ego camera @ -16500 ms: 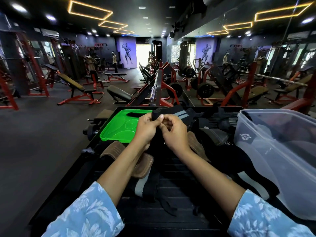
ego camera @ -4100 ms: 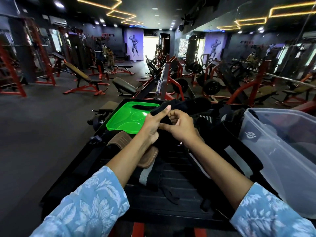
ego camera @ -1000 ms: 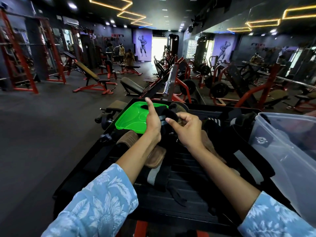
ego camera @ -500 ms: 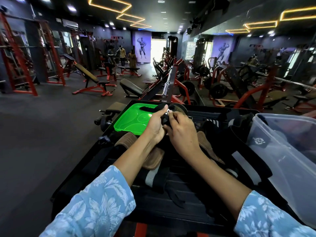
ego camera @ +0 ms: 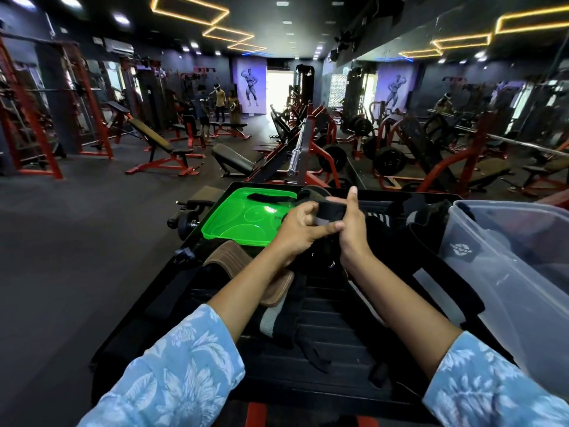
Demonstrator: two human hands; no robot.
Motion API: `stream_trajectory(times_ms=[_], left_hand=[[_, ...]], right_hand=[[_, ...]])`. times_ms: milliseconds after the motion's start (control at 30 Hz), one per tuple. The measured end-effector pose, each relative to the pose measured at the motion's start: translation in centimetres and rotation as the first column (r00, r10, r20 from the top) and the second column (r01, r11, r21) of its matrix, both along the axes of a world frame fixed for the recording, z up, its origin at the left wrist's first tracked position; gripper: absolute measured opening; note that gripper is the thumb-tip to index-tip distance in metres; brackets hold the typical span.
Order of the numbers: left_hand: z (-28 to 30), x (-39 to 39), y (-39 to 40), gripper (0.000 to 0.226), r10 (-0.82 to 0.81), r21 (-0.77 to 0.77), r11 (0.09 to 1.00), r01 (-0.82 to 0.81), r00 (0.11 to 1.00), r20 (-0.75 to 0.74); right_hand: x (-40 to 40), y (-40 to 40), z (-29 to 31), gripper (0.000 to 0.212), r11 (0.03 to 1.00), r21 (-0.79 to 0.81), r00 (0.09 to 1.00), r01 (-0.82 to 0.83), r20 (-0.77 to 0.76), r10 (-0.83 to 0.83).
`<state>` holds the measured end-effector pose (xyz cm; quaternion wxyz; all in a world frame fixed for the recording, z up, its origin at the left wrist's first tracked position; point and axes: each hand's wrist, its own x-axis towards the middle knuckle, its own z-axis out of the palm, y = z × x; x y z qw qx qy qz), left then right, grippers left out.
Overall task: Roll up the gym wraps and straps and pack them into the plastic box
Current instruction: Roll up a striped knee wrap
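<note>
I have both hands up over the black slatted platform [ego camera: 323, 322], working one black fabric wrist wrap with a pale stripe [ego camera: 331, 211]. My left hand [ego camera: 300, 231] has its fingers curled round the wrap's near end, the index finger stretched across under the roll toward my other palm. My right hand [ego camera: 352, 224] grips the wrap from its far side, thumb and lower fingers closed on it while one finger sticks straight up. Half a second ago the two hands were knuckle to knuckle with the bundle nearly hidden between them; now they have drawn slightly apart, and a flat black length of wrap shows between the fingertips. The wrap's loose tail hangs down below my wrists onto the pile of dark straps. Just beyond my left fingers lies the bright green plastic lid [ego camera: 243, 220] with a short black strip on it. Below my left wrist sit the tan leather lifting pads [ego camera: 234, 260]. Well off my right fingers stands the clear plastic box [ego camera: 517, 282], away from the wrap.
</note>
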<state>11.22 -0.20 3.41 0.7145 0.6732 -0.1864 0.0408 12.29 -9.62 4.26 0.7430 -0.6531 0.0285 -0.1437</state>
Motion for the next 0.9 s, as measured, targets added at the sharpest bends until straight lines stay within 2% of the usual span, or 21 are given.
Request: stream_trajectory(times_ms=[33,100,200,267,333,433,567,700,800,900], left_hand=[[-0.1,-0.2,-0.3,0.019,-0.004,0.011,1.000,0.004,1.000,0.016],[-0.2,-0.4,-0.4,0.032,0.024,0.042,0.999,-0.025,0.999,0.034],[-0.2,-0.3,-0.2,0.008,-0.070,0.083,0.994,0.069,0.998,0.009],[-0.5,0.0,-0.2,0.016,-0.093,0.098,0.991,0.092,0.996,0.012],[-0.7,-0.1,-0.6,0.019,-0.046,0.107,0.993,0.040,0.997,0.055],[-0.9,-0.1,-1.2,0.022,-0.002,0.124,0.992,-0.014,0.991,0.131],[-1.1,0.1,-1.5,0.031,0.037,0.110,0.992,-0.060,0.979,0.199],[-1.1,0.3,-1.3,0.021,0.065,0.143,0.985,-0.097,0.974,0.217],[-0.9,0.1,-1.3,0.012,0.081,0.124,0.987,-0.101,0.984,0.160],[-0.6,-0.6,-1.6,0.010,0.035,0.028,0.999,-0.034,0.999,-0.032]], right_hand=[[0.1,0.0,-0.3,0.065,0.997,0.068,0.998,-0.031,-0.044,0.035],[0.1,-0.1,-0.7,0.072,0.997,0.072,0.998,-0.012,-0.061,0.017],[-0.4,-0.5,-0.1,0.067,0.996,0.082,0.998,0.027,-0.059,-0.022],[-0.3,-0.7,0.0,0.068,0.998,0.052,0.997,0.033,-0.072,-0.029],[-0.5,-0.7,-0.1,0.070,0.999,0.014,0.995,0.035,-0.099,-0.033],[-0.5,-0.6,-0.1,0.074,0.998,0.040,0.990,0.045,-0.133,-0.039],[-0.5,-0.8,-0.2,0.070,0.997,0.020,0.987,0.080,-0.139,-0.076],[-0.2,-0.8,-0.2,0.060,0.997,0.008,0.986,0.080,-0.145,-0.078],[-0.3,-1.1,0.2,0.056,0.999,0.000,0.980,0.043,-0.196,-0.042],[0.0,-1.4,0.3,0.061,0.999,-0.036,0.963,-0.025,-0.268,0.015]])
